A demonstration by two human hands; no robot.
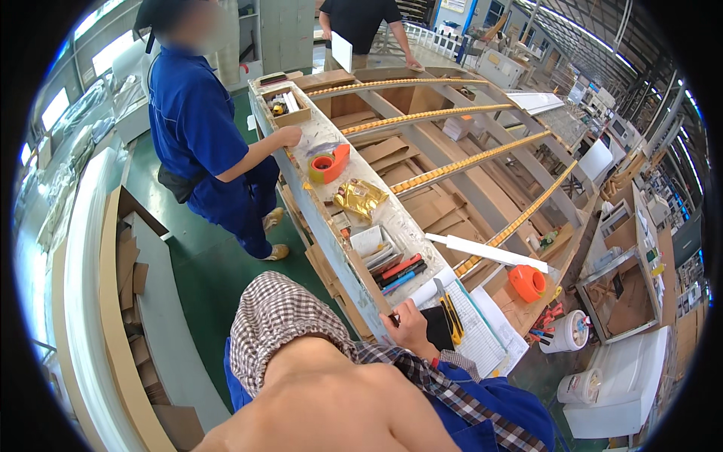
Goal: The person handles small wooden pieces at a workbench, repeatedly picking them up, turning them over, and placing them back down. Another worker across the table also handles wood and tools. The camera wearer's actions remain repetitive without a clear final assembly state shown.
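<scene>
At the near end of the long tabletop (392, 218): one hand (410, 325), curled, fingertips resting on a dark object (437, 325) largely hidden beneath it; which hand this is, and whether it grips, cannot be told. The other hand is out of sight behind the bare arm and checked sleeve (279, 316) filling the lower frame. Yellow-and-black utility knife (450, 310) lies just beside, on lined paper (478, 331). Red, black and blue markers (399, 273) near. Orange tape dispenser (329, 164) farther up, by a co-worker's hand (289, 135).
</scene>
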